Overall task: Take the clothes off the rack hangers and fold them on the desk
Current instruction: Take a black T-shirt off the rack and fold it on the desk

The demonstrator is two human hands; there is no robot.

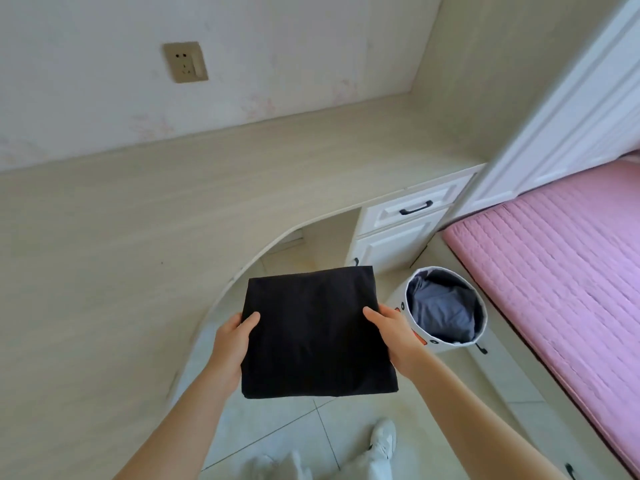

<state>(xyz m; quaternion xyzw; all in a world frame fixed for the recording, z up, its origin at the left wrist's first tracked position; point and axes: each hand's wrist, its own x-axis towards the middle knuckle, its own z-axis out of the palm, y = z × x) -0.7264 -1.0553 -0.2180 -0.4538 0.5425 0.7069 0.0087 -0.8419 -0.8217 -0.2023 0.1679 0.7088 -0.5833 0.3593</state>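
Gripping folded black garment [317, 332], left hand [232, 344], right hand [394, 336], fingers underneath hidden, apparently

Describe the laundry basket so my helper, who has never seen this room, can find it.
Find the pink mattress on the right; on the tiled floor between its edge and the white drawer unit stands a round white basket. It alone is open-topped, with grey-blue clothes inside.

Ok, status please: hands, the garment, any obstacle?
Left hand and right hand grip folded black garment. Held over floor, off desk. Nothing blocking.
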